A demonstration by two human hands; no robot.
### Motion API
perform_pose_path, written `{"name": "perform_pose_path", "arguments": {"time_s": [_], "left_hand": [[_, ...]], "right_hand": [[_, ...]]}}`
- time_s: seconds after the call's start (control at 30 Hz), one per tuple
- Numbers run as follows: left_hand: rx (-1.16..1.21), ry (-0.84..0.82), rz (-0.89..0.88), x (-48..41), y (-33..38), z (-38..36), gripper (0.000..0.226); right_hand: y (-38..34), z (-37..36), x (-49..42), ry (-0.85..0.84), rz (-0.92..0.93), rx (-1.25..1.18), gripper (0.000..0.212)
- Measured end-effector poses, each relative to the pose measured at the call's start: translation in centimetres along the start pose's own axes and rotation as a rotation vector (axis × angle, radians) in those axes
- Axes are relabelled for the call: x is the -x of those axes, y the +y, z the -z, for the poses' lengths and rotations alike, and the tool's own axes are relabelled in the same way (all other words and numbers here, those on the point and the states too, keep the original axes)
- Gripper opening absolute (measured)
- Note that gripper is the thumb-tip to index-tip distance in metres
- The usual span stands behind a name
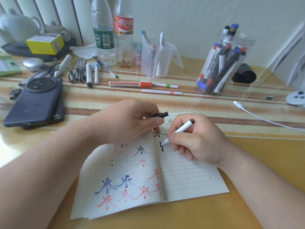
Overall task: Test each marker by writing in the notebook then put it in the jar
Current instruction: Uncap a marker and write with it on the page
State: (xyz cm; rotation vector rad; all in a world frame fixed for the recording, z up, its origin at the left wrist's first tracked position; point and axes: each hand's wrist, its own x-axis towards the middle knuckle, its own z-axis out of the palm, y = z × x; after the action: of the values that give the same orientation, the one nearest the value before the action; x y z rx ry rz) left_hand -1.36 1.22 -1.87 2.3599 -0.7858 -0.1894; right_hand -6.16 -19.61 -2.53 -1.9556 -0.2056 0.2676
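While the right hand (196,139) curls its fingers round a white marker (180,130) and sets the tip on the right-hand page of the notebook (189,176), a fresh black stroke sits on the paper just beside that tip. The notebook lies open at the middle of the table (247,154), close to its front edge, and its left page carries black, blue and red test characters. The left hand (125,121) rests on the upper part of the left page and pinches the black cap (160,115) between thumb and forefinger, the cap's end pointing toward the right hand. Toward the back right corner of the table stands the clear jar (245,43), upright and holding many markers, well apart from the notebook. Between jar and notebook, nearer the middle, a red-and-white marker (130,83) and two thin white pens (162,92) lie flat. A square clear tub (156,63) with a few markers stands behind them, beside two plastic bottles (103,38). Two stacked phones (34,103) lie by the left edge, and a white cable (257,115) runs off the right edge.
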Motion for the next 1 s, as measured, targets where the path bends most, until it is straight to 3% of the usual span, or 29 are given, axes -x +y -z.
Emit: {"name": "perform_pose_path", "arguments": {"time_s": [0.1,0.37,0.63,0.73,1.0], "left_hand": [[-0.005,0.0,-0.002,0.0,0.0,0.0,0.022],[-0.023,0.005,-0.006,0.0,-0.1,0.0,0.022],[-0.041,0.017,-0.023,-0.1,-0.3,-0.1,0.021],[-0.04,0.021,-0.029,-0.1,-0.3,-0.1,0.023],[-0.039,0.028,-0.036,-0.1,-0.4,-0.3,0.022]], "right_hand": [[0.0,0.0,0.1,0.005,0.014,-0.005,0.021],[0.1,-0.2,0.1,0.029,0.007,0.043,0.024],[-0.2,-0.2,0.5,-0.054,0.036,0.017,0.015],[0.1,0.3,0.2,0.009,0.037,-0.014,0.009],[0.3,0.7,0.0,0.034,0.015,0.003,0.017]]}}
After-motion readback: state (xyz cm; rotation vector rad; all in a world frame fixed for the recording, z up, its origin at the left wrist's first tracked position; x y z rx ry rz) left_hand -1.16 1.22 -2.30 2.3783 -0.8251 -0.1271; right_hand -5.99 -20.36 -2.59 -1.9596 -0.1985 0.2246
